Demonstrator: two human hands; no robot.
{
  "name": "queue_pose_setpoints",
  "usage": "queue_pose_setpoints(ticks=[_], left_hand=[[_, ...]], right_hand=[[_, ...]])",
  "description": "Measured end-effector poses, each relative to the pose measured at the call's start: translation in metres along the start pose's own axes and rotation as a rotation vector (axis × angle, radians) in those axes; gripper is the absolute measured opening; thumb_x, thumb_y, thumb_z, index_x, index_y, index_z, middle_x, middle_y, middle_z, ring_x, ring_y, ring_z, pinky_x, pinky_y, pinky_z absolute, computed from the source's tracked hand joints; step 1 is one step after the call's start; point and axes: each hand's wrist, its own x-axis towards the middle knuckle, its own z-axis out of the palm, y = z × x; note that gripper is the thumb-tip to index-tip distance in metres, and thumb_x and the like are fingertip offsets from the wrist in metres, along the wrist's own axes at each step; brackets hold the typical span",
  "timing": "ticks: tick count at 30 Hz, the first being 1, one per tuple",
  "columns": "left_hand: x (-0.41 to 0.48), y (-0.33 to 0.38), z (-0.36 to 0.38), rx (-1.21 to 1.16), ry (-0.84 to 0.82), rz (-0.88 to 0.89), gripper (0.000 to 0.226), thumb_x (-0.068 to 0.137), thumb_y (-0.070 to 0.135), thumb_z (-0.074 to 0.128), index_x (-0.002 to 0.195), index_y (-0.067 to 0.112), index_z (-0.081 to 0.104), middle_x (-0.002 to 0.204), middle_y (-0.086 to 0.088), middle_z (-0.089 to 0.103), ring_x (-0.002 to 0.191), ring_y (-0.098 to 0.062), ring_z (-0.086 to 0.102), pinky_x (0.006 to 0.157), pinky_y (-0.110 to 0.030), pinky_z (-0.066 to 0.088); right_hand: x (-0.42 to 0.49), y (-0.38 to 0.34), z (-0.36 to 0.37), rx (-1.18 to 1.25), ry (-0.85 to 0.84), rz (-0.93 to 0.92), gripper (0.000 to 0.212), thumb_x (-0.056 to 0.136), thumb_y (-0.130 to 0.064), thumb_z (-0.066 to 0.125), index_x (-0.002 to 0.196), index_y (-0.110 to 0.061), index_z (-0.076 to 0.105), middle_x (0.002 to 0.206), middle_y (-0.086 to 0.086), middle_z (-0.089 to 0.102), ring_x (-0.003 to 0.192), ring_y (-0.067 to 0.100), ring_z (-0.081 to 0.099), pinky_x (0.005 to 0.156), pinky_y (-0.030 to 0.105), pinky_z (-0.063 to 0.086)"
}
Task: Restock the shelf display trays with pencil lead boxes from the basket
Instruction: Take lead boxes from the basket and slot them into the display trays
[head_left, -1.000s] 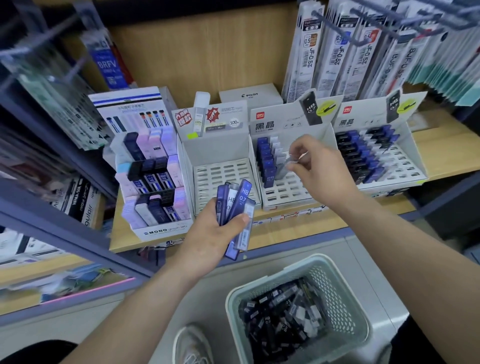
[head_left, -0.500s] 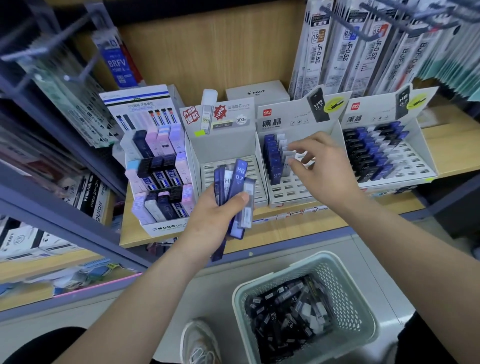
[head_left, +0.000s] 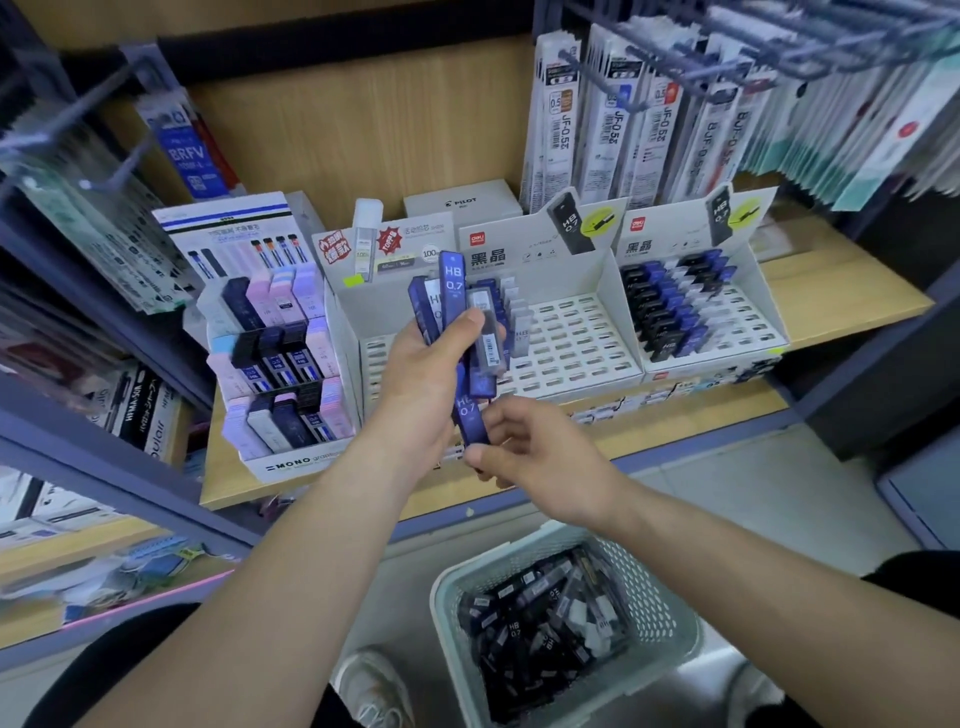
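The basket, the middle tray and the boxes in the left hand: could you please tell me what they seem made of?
The basket looks like pale green moulded plastic, matt: its walls are a lattice of holes. The middle tray seems white printed cardboard, by its flat folded walls; its slotted floor could be card or plastic. The boxes appear glossy plastic, blue, one partly clear.

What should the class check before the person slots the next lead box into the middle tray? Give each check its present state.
1. Left hand grips the bundle of boxes firmly: ok.
2. Right hand pinches the blue box at its lower end: ok.
3. Only one box is pinched: cannot tell.
4. Blue box and tray sign both read HB 0.7: ok.
5. Middle tray has free slots: ok.
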Motion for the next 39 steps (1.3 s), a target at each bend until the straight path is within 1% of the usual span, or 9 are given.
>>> queue_pose_setpoints(ticks=[6, 11, 14, 17, 21, 23, 26, 32, 39], left_hand=[[0.008, 0.002, -0.005, 0.066, -0.007, 0.043, 0.017, 0.1, 0.013, 0.057, 0.115, 0.008, 0.064, 0.092, -0.007, 0.074, 0.08, -0.022, 0.071, 0.078, -0.045, 0.06], [0.009, -0.014, -0.014, 0.26, -0.042, 0.059, 0.012, 0.099, 0.018, 0.061, 0.109, 0.019, 0.067, 0.097, -0.006, 0.076, 0.088, -0.023, 0.073, 0.082, -0.045, 0.058], [0.006, -0.023, -0.018, 0.352, -0.077, 0.033, 0.024, 0.087, 0.033, 0.068, 0.11, 0.026, 0.067, 0.104, -0.001, 0.077, 0.1, -0.024, 0.072, 0.096, -0.053, 0.054], [0.002, -0.033, -0.023, 0.45, -0.093, 0.023, 0.024, 0.091, 0.033, 0.07, 0.114, 0.026, 0.065, 0.104, 0.003, 0.076, 0.099, -0.02, 0.072, 0.096, -0.053, 0.053], [-0.003, -0.04, -0.033, 0.509, -0.114, 0.011, 0.019, 0.097, 0.024, 0.064, 0.116, 0.021, 0.063, 0.106, -0.002, 0.075, 0.103, -0.023, 0.071, 0.095, -0.045, 0.055], [-0.005, -0.042, -0.04, 0.512, -0.126, -0.005, 0.019, 0.097, 0.023, 0.064, 0.116, 0.021, 0.062, 0.109, -0.005, 0.074, 0.105, -0.025, 0.07, 0.096, -0.05, 0.054], [-0.007, -0.044, -0.052, 0.558, -0.127, -0.002, 0.016, 0.097, 0.024, 0.065, 0.113, 0.023, 0.062, 0.108, -0.004, 0.074, 0.103, -0.024, 0.07, 0.097, -0.05, 0.053], [-0.011, -0.048, -0.073, 0.604, -0.144, -0.029, 0.017, 0.097, 0.027, 0.065, 0.112, 0.021, 0.062, 0.103, -0.002, 0.073, 0.097, -0.021, 0.069, 0.091, -0.037, 0.053], [-0.01, -0.049, -0.085, 0.576, -0.135, -0.049, 0.015, 0.095, 0.028, 0.066, 0.108, 0.023, 0.062, 0.097, 0.004, 0.072, 0.089, -0.014, 0.068, 0.087, -0.034, 0.053]], right_hand=[[-0.014, 0.008, -0.034, -0.039, -0.077, 0.057, 0.022, 0.09, -0.007, 0.07, 0.099, -0.024, 0.059, 0.08, 0.01, 0.063, 0.078, 0.023, 0.069, 0.074, 0.033, 0.057], [-0.026, 0.011, -0.062, 0.029, -0.036, 0.137, 0.02, 0.09, 0.002, 0.067, 0.102, -0.008, 0.056, 0.093, 0.015, 0.074, 0.086, 0.03, 0.072, 0.079, 0.03, 0.06], [-0.028, 0.006, -0.073, 0.059, -0.019, 0.129, 0.054, 0.087, 0.008, 0.068, 0.129, -0.021, 0.049, 0.101, 0.016, 0.067, 0.081, 0.033, 0.073, 0.075, 0.03, 0.059], [-0.024, 0.0, -0.08, 0.032, 0.003, 0.104, 0.08, 0.087, 0.009, 0.067, 0.144, -0.039, 0.038, 0.106, 0.019, 0.051, 0.077, 0.034, 0.074, 0.074, 0.028, 0.059], [-0.008, 0.003, -0.084, 0.012, 0.145, 0.066, 0.055, 0.091, -0.004, 0.068, 0.129, -0.037, 0.047, 0.089, 0.016, 0.06, 0.08, 0.048, 0.069, 0.078, 0.054, 0.06], [0.001, 0.003, -0.085, -0.001, 0.242, 0.05, 0.034, 0.095, -0.008, 0.065, 0.118, -0.027, 0.047, 0.076, 0.002, 0.067, 0.078, 0.039, 0.072, 0.073, 0.047, 0.062], [0.015, -0.002, -0.081, -0.097, 0.359, 0.009, 0.02, 0.095, -0.011, 0.064, 0.101, -0.023, 0.049, 0.084, 0.0, 0.073, 0.075, 0.025, 0.072, 0.068, 0.039, 0.062], [0.041, 0.0, -0.066, -0.221, 0.412, -0.061, 0.024, 0.092, -0.011, 0.069, 0.09, -0.028, 0.052, 0.097, -0.005, 0.069, 0.077, 0.022, 0.072, 0.078, 0.045, 0.058], [0.055, 0.006, -0.058, -0.303, 0.37, -0.105, 0.024, 0.092, -0.005, 0.067, 0.089, -0.024, 0.053, 0.093, -0.006, 0.067, 0.072, 0.009, 0.067, 0.064, 0.027, 0.049]])
